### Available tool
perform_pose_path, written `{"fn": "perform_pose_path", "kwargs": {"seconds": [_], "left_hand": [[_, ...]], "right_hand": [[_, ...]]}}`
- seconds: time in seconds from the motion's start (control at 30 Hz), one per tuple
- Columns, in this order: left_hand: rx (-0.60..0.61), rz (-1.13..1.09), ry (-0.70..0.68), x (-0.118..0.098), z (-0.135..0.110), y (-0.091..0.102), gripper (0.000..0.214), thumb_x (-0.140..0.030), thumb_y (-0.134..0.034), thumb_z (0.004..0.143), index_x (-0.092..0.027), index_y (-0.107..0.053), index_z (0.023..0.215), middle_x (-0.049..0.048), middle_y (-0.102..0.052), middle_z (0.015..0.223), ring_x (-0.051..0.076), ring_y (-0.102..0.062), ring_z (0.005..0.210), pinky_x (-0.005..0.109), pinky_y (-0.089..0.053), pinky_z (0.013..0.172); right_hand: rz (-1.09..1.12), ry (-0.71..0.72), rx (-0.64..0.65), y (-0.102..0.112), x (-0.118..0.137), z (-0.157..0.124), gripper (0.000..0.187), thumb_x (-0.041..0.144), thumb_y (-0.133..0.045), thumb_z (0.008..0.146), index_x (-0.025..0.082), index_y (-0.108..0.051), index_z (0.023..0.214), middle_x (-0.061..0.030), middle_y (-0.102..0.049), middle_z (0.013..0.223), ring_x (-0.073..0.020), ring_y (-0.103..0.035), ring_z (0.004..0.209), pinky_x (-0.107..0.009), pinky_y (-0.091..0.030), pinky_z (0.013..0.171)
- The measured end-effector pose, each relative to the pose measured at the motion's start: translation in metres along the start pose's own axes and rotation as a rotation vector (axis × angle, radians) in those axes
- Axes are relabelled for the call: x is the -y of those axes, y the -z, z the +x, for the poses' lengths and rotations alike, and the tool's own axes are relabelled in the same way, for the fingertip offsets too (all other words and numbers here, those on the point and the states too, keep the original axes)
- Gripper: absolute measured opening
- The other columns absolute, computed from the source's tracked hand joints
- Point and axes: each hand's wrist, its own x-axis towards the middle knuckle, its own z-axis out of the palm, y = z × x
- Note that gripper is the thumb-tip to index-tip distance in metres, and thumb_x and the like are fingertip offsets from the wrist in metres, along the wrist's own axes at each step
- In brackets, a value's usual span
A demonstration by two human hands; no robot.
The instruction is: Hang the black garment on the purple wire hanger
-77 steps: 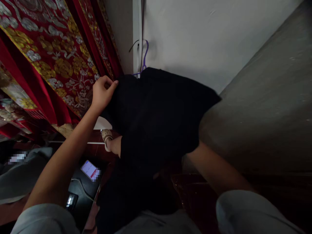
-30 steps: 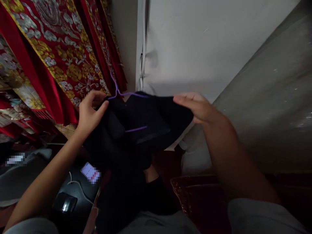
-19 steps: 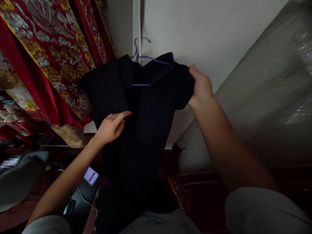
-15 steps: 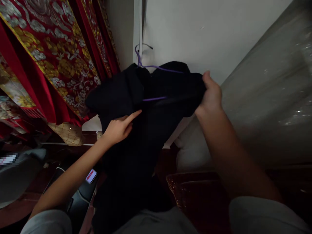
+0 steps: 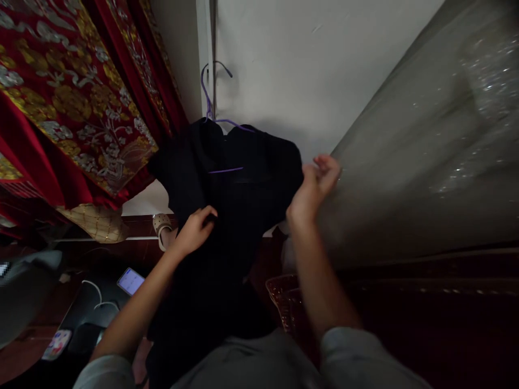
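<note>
A black short-sleeved shirt hangs on a thin purple hanger, whose hook is at a pale vertical edge by the white wall. Another stretch of the purple hanger shows across the chest through the neck opening. My left hand is on the front of the shirt, its fingers curled and pinching the dark cloth. Just beyond the shirt's right-hand sleeve, my right hand is held up with loosely bent fingers apart and nothing between them. The shirt's lower part merges into shadow.
Red embroidered curtains hang at the left. A large plastic-wrapped object leans at the right. Below are a beige clog on a foot, a lit phone, a white cable and a dark red glossy piece.
My right hand has let go of the sleeve, which now hangs down. My left hand has gone from pointing to pinching the cloth. The view has shifted, and a clog has come into sight.
</note>
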Motion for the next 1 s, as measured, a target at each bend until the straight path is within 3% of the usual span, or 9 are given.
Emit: {"fn": "perform_pose_path", "kwargs": {"seconds": [0.03,0.1,0.2,0.27,0.4,0.53,0.73,0.87,1.0], "left_hand": [[-0.076,-0.037,-0.011,0.002,-0.006,-0.007,0.015,-0.017,-0.049,0.093,-0.021,-0.061,0.102,0.0028,-0.063,0.091,0.018,-0.06,0.085,0.031,-0.046,0.081],[-0.227,-0.099,-0.006,0.004,-0.017,-0.021,0.013,-0.016,-0.047,0.093,-0.022,-0.058,0.095,0.0025,-0.06,0.089,0.018,-0.058,0.088,0.032,-0.045,0.082],[-0.361,-0.156,0.017,0.001,-0.032,-0.037,0.012,-0.02,-0.047,0.096,-0.023,-0.055,0.086,0.0019,-0.057,0.085,0.02,-0.057,0.088,0.035,-0.045,0.085],[-0.373,-0.182,0.021,-0.002,-0.044,-0.04,0.012,-0.017,-0.048,0.094,-0.023,-0.056,0.089,0.0016,-0.059,0.086,0.02,-0.058,0.09,0.037,-0.047,0.09],[-0.381,-0.331,0.056,-0.011,-0.067,-0.025,0.009,-0.018,-0.05,0.098,-0.024,-0.057,0.098,0.0015,-0.058,0.092,0.018,-0.058,0.082,0.034,-0.05,0.08],[-0.455,-0.346,0.076,-0.024,-0.079,-0.012,0.003,-0.023,-0.053,0.1,-0.024,-0.056,0.098,0.0025,-0.057,0.091,0.019,-0.058,0.085,0.034,-0.05,0.081],[-0.743,-0.271,0.122,-0.034,-0.07,-0.027,0.007,-0.024,-0.053,0.099,-0.026,-0.047,0.102,0.0017,-0.049,0.092,0.018,-0.052,0.087,0.031,-0.049,0.081],[-0.75,-0.312,0.095,-0.039,-0.067,-0.037,0.008,-0.024,-0.055,0.099,-0.025,-0.048,0.101,0.0021,-0.05,0.095,0.016,-0.053,0.088,0.029,-0.05,0.081],[-0.728,-0.414,0.101,-0.046,-0.066,-0.045,0.036,-0.025,-0.058,0.099,-0.033,-0.045,0.131,0.0071,-0.055,0.123,0.017,-0.061,0.094,0.031,-0.056,0.082]], "right_hand": [[0.012,0.036,-0.08,0.006,-0.002,-0.029,0.029,0.043,-0.058,0.088,0.024,-0.056,0.11,-0.0091,-0.059,0.121,-0.0232,-0.059,0.118,-0.042,-0.051,0.101],[0.053,-0.087,0.022,0.015,-0.008,-0.091,0.021,0.043,-0.059,0.09,0.024,-0.058,0.098,-0.0052,-0.062,0.1,-0.0189,-0.063,0.094,-0.035,-0.053,0.087],[0.14,-0.545,0.557,0.011,-0.016,-0.164,0.035,0.055,-0.066,0.086,0.021,-0.063,0.089,-0.0026,-0.064,0.078,-0.0161,-0.06,0.068,-0.029,-0.05,0.065],[0.177,-0.668,0.799,-0.001,-0.017,-0.187,0.045,0.065,-0.064,0.085,0.02,-0.062,0.078,-0.0015,-0.061,0.068,-0.0156,-0.056,0.063,-0.028,-0.046,0.06],[0.221,-0.603,0.95,-0.02,-0.001,-0.191,0.053,0.067,-0.059,0.09,0.02,-0.059,0.065,-0.0009,-0.057,0.061,-0.0144,-0.053,0.062,-0.028,-0.043,0.061],[0.214,-0.642,0.971,-0.009,0.022,-0.182,0.048,0.062,-0.064,0.089,0.019,-0.063,0.068,0.0003,-0.057,0.058,-0.0127,-0.051,0.055,-0.026,-0.038,0.054],[0.203,-0.589,0.901,0.008,0.036,-0.163,0.038,0.055,-0.07,0.089,0.02,-0.06,0.076,0.0033,-0.053,0.056,-0.0108,-0.049,0.053,-0.024,-0.04,0.053],[0.196,-0.591,0.893,0.004,0.039,-0.166,0.034,0.05,-0.077,0.083,0.022,-0.061,0.091,0.0048,-0.054,0.061,-0.012,-0.052,0.056,-0.024,-0.041,0.052],[0.168,-0.532,0.791,0.004,0.038,-0.173,0.029,0.048,-0.075,0.086,0.022,-0.063,0.086,0.0029,-0.057,0.064,-0.0123,-0.051,0.055,-0.025,-0.041,0.052]]}}
